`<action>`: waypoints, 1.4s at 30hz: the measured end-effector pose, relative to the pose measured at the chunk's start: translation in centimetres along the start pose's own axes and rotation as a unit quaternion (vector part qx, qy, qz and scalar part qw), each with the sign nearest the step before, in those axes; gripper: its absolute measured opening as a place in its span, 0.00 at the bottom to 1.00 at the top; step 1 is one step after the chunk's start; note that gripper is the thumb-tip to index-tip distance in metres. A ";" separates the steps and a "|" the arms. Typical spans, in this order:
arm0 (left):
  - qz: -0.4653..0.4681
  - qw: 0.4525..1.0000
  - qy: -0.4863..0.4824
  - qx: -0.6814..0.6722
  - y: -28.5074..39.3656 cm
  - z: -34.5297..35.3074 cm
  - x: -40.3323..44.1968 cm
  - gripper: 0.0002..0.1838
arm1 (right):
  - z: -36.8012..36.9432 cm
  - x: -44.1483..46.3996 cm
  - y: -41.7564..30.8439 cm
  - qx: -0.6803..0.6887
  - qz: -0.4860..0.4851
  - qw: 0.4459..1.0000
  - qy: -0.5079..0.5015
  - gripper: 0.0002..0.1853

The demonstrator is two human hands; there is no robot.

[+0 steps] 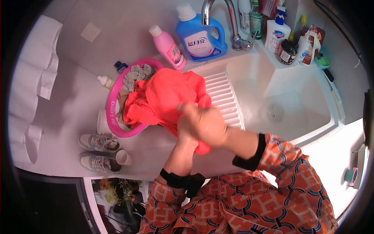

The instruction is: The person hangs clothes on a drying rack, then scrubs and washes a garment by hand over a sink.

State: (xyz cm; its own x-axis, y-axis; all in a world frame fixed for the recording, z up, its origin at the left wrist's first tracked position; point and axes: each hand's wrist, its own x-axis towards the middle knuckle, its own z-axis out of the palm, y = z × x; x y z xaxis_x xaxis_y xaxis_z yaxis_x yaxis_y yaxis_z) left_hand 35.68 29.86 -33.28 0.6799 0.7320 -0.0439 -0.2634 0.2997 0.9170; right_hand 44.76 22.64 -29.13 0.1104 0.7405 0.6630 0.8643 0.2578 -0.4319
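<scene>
A bright red cloth (171, 91) lies bunched over the right side of a pink-rimmed basin (113, 113) and reaches to the ribbed washboard (224, 93). Both hands meet at the cloth's near edge. My left hand (186, 130) is partly covered by my right hand (208, 124), which crosses over it and is blurred by motion. Red fabric shows above and below the hands. The fingers are closed together, mostly hidden or smeared, and what lies between them cannot be made out. Grey cloth (136, 76) sits in the basin's far part.
The white sink (288, 113) is at the right under a metal faucet (235, 39). A pink bottle (169, 48) and a blue detergent jug (200, 39) stand behind the washboard. Several bottles crowd the back corner. Shoes (97, 142) and a paper cup (124, 157) are at the left.
</scene>
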 end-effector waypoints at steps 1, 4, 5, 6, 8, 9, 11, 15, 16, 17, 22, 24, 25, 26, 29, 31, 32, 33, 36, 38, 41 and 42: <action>0.022 0.999 -0.040 -0.012 0.1 -0.4 0.3 0.13 | 0.4 -0.3 0.1 0.005 -0.026 1.000 0.016 0.18; -0.088 0.986 0.142 -0.010 2.9 4.4 -1.8 0.12 | 0.8 0.7 2.0 0.004 0.050 0.999 0.012 0.17; -0.096 0.985 0.140 0.011 3.1 4.2 -1.7 0.11 | 0.7 1.2 2.5 0.001 0.102 0.995 0.001 0.17; -0.078 0.993 0.057 -0.072 2.5 3.2 -1.4 0.11 | 0.6 0.8 1.6 0.012 0.040 0.999 0.023 0.16; -0.042 0.966 -0.106 -0.234 -1.0 -1.0 -0.4 0.12 | 0.5 -0.4 -1.5 0.037 -0.082 0.994 0.065 0.15; -0.040 0.997 0.019 -0.064 0.8 0.9 -1.2 0.11 | 0.8 -0.3 -0.6 0.043 -0.082 0.994 0.055 0.16; -0.077 0.983 0.163 0.037 3.2 4.5 -1.9 0.11 | 2.4 1.4 2.2 -0.020 0.066 0.997 0.046 0.17; -0.040 0.997 0.041 -0.042 2.0 1.4 -1.1 0.16 | 1.1 -0.2 -0.3 0.042 -0.052 0.997 0.049 0.18; -0.029 0.997 -0.016 -0.076 2.0 1.0 -0.9 0.17 | 1.3 -0.4 -0.9 0.045 -0.086 0.994 0.053 0.18; -0.048 0.994 0.096 -0.029 1.3 1.3 -1.2 0.14 | 2.1 0.2 -0.1 0.009 -0.008 0.998 0.066 0.17; -0.055 0.968 -0.098 -0.224 -0.5 -1.9 -0.1 0.13 | 1.0 0.1 -1.7 0.008 -0.081 0.993 0.090 0.12; -0.021 0.988 -0.049 -0.146 1.1 -0.6 -0.3 0.14 | 1.8 0.3 0.3 0.038 -0.010 0.997 0.068 0.11; -0.007 0.994 -0.023 -0.106 1.8 0.0 -0.4 0.15 | 1.7 1.3 2.1 0.023 0.065 0.996 0.048 0.10; -0.030 0.973 0.225 0.024 4.3 4.1 -1.9 0.13 | 1.5 1.8 3.6 0.009 0.142 0.989 0.027 0.09; 0.006 0.977 0.211 0.013 6.9 3.9 -2.3 0.13 | -0.5 1.8 5.8 0.417 0.280 0.865 0.012 0.06; 0.038 0.978 0.205 0.032 7.5 1.7 -2.3 0.13 | -2.4 1.3 5.7 0.533 0.293 0.794 0.011 0.06; 0.052 0.977 0.204 0.041 7.4 1.1 -2.4 0.13 | -3.0 0.9 5.6 0.588 0.300 0.751 0.009 0.06; 0.073 0.981 0.177 0.034 7.5 1.2 -2.6 0.12 | -3.4 0.4 5.4 0.600 0.282 0.749 0.012 0.06; 0.094 0.981 0.166 0.036 7.5 1.2 -3.0 0.10 | -4.3 -0.7 5.3 0.580 0.305 0.755 -0.015 0.07; 0.084 0.982 0.166 0.023 7.4 1.1 -3.0 0.09 | -5.3 -1.1 5.2 0.610 0.314 0.728 -0.004 0.05; 0.082 0.983 0.162 0.030 7.2 0.8 -3.2 0.08 | -5.9 -1.9 5.7 0.629 0.309 0.713 -0.010 0.06; 0.082 0.983 0.159 0.036 7.0 0.7 -3.2 0.08 | -6.0 -2.1 5.9 0.631 0.306 0.713 -0.016 0.07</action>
State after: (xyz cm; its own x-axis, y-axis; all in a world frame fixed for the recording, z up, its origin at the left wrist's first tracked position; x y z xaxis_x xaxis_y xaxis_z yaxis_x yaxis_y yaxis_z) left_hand 32.14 29.17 -26.40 0.3806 0.9247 -0.0045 -0.2944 0.1258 0.9474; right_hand 52.57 18.87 -29.46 0.2489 0.9623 0.1096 -0.4718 0.2193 -0.8540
